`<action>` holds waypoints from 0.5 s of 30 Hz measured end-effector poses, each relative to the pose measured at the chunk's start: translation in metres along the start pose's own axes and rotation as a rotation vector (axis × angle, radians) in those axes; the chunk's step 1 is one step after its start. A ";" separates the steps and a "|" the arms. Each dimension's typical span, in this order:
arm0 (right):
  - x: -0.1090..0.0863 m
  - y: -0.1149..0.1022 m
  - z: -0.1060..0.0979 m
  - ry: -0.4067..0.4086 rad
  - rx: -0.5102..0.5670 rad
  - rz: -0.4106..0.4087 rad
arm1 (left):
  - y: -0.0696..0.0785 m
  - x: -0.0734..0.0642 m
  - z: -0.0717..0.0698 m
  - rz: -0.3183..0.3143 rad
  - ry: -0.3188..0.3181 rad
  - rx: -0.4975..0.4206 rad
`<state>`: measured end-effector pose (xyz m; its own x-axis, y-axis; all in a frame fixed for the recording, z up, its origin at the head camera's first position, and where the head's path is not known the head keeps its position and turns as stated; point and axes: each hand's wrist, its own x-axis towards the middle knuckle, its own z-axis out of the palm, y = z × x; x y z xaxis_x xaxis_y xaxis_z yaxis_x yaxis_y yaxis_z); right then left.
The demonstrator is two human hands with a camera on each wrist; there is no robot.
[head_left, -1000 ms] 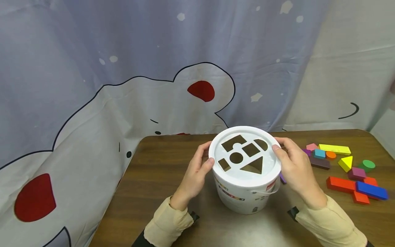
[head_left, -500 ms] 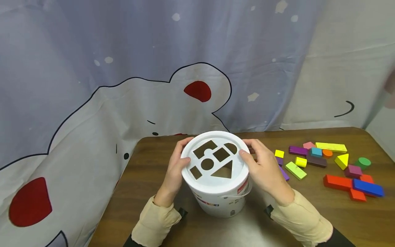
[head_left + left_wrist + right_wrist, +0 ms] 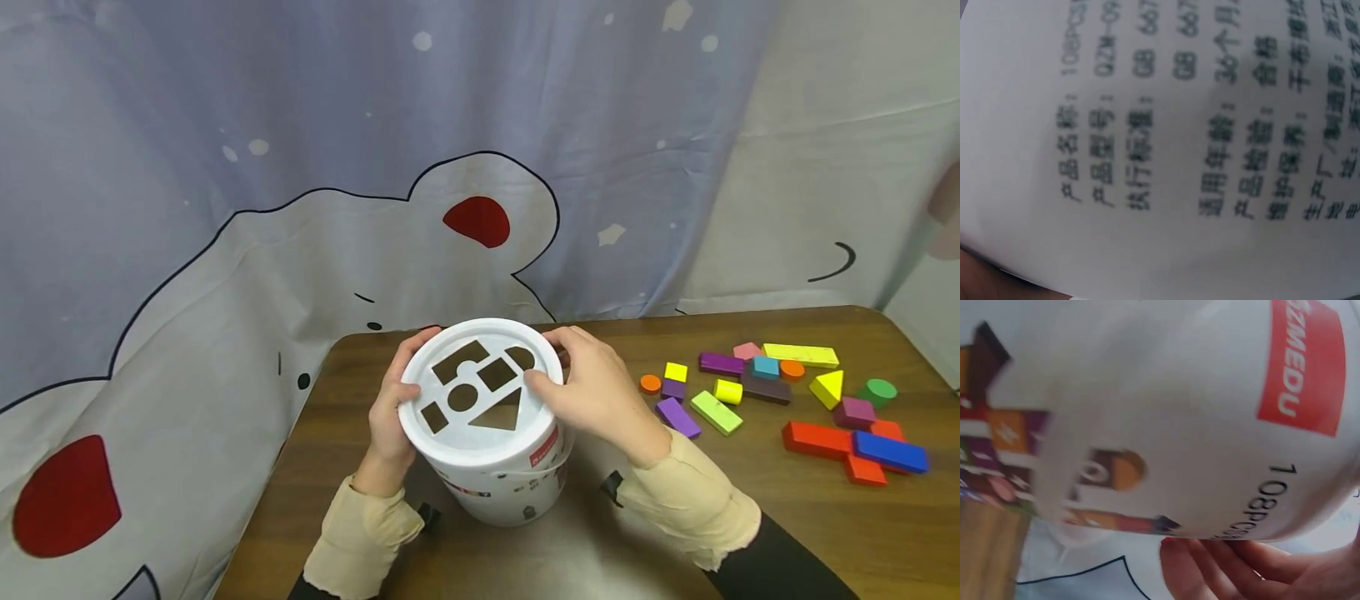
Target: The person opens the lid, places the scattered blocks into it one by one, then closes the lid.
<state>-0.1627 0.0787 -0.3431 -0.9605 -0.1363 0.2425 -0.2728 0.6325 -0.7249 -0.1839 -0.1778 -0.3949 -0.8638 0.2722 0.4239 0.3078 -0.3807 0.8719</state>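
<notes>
Your L hand (image 3: 388, 417) grips white bucket (image 3: 504, 503), thumb on rim of lid (image 3: 480, 398). Bucket betw. your hands, holed lid on top; base contact w/ brown tbl (image 3: 337, 400) unclear. Your R hand (image 3: 600, 396) grips opp. side, thumb on lid. Farther R: loose col. blocks (image 3: 717, 413).

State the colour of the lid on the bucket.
The lid is white; the head view shows it best.

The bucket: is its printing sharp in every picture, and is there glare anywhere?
Head view: printing on the bucket mostly too small to read, pale glare on the table; left wrist view: lettering soft and blurred; right wrist view: red label fairly clear, handle a pale blur.
</notes>
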 end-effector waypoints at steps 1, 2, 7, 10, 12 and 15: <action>0.003 -0.002 -0.001 -0.018 -0.026 0.004 | 0.001 0.000 -0.001 0.001 -0.001 -0.001; 0.007 -0.005 -0.002 -0.034 -0.052 0.007 | 0.001 0.000 -0.001 0.001 -0.002 -0.004; 0.022 -0.012 -0.002 -0.094 -0.118 0.018 | -0.001 0.000 -0.003 -0.005 -0.016 -0.025; 0.027 -0.014 -0.001 -0.105 -0.121 0.021 | -0.001 0.000 -0.003 -0.006 -0.026 -0.035; 0.030 -0.014 0.000 -0.101 -0.121 0.015 | -0.001 0.000 -0.003 -0.007 -0.029 -0.036; 0.032 -0.015 0.000 -0.096 -0.124 0.004 | 0.000 0.000 -0.002 -0.013 -0.024 -0.036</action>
<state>-0.1892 0.0645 -0.3242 -0.9641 -0.2016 0.1729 -0.2656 0.7220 -0.6389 -0.1846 -0.1794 -0.3952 -0.8577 0.2982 0.4189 0.2818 -0.4088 0.8680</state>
